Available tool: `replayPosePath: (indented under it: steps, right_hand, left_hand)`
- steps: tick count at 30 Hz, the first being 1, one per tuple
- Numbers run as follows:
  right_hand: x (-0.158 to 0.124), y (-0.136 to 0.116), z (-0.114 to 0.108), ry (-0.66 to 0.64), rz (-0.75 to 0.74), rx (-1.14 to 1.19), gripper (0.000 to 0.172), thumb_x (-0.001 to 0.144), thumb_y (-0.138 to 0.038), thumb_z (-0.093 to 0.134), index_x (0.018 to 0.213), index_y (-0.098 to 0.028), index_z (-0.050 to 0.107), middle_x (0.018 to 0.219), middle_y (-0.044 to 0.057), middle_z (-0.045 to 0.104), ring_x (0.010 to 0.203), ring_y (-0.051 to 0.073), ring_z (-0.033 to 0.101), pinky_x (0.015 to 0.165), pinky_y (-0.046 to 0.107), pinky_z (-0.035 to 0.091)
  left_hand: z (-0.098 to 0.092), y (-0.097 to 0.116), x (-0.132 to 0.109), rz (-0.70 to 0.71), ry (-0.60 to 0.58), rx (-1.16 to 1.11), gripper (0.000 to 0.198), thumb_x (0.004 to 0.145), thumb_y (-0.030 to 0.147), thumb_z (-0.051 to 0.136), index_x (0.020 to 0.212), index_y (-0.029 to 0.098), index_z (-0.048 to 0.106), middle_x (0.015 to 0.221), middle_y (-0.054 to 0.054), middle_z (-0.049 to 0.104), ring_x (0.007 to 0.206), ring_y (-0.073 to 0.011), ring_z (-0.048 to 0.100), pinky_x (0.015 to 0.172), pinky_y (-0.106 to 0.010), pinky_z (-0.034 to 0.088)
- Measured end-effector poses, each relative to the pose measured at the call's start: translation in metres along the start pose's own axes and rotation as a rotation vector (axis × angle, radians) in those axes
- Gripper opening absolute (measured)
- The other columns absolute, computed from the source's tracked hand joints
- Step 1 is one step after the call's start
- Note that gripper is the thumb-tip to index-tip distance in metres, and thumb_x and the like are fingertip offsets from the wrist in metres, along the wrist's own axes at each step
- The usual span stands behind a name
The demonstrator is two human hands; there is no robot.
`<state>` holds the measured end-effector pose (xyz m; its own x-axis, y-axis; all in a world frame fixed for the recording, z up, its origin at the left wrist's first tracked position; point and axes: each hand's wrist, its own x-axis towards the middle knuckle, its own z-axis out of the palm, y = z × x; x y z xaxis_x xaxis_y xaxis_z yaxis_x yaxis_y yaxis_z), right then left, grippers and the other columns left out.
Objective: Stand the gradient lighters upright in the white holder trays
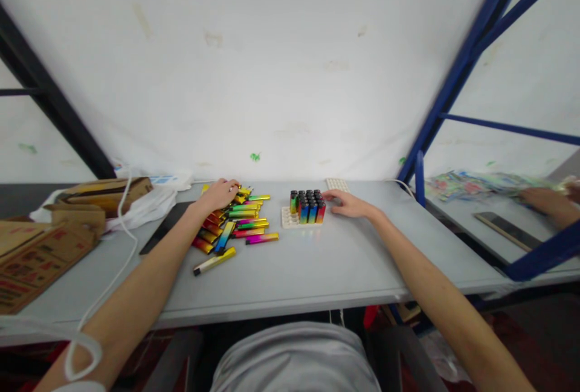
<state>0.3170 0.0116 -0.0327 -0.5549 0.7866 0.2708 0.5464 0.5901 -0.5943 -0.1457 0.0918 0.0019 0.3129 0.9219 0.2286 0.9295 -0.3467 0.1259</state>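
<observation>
My left hand (220, 194) lies on the far side of a loose pile of shiny coloured lighters (235, 214). Its fingers are bent down over lighters there, and the fingertips are partly hidden. A pale holder tray (289, 218) with round holes stands right of the pile. Several black-topped lighters (311, 206) stand upright in it, filling mainly its right part. Beside the tray's right edge, my right hand (348, 203) has its fingers stretched towards the upright lighters, at or very near them. One yellow and white lighter (214, 261) lies nearest the table's front edge.
Left are an opened cardboard box (49, 253), white plastic wrapping (149, 208), a white cable (131, 232) and a flat black object (165, 229). Another pale tray (338, 185) lies by the wall. A blue frame (453, 72) rises right; beyond it are another person's hand (544, 199) and a phone (507, 230).
</observation>
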Motion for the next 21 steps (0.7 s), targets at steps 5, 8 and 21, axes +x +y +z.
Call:
replayPosePath:
  steps: [5,8,21]
  right_hand:
    - [-0.003,-0.01,-0.002,-0.022,0.01,-0.008,0.061,0.077,-0.015,0.068,0.137,-0.02,0.06,0.139,0.013,0.064,0.126,0.029,0.062,0.112,0.052,0.047]
    - [-0.004,-0.014,0.0,-0.008,0.026,-0.031,0.06,0.079,-0.016,0.069,0.138,-0.02,0.059,0.139,0.014,0.064,0.126,0.03,0.062,0.109,0.052,0.05]
    - [-0.003,-0.02,0.004,0.025,0.022,-0.119,0.055,0.085,-0.032,0.074,0.137,-0.02,0.061,0.133,0.014,0.066,0.121,0.031,0.064,0.109,0.052,0.05]
  left_hand:
    - [-0.006,0.006,-0.004,0.065,-0.08,0.081,0.056,0.094,0.039,0.029,0.124,0.015,0.07,0.115,-0.016,0.071,0.117,-0.0294,0.063,0.105,-0.039,0.046]
    - [-0.011,0.01,-0.007,0.071,-0.054,0.076,0.053,0.092,0.039,0.034,0.12,0.016,0.073,0.109,-0.016,0.072,0.11,-0.0289,0.065,0.101,-0.037,0.048]
    - [-0.024,0.01,-0.012,0.073,0.149,-0.065,0.045,0.09,0.045,0.045,0.094,0.015,0.078,0.099,-0.018,0.076,0.096,-0.0315,0.069,0.094,-0.039,0.051]
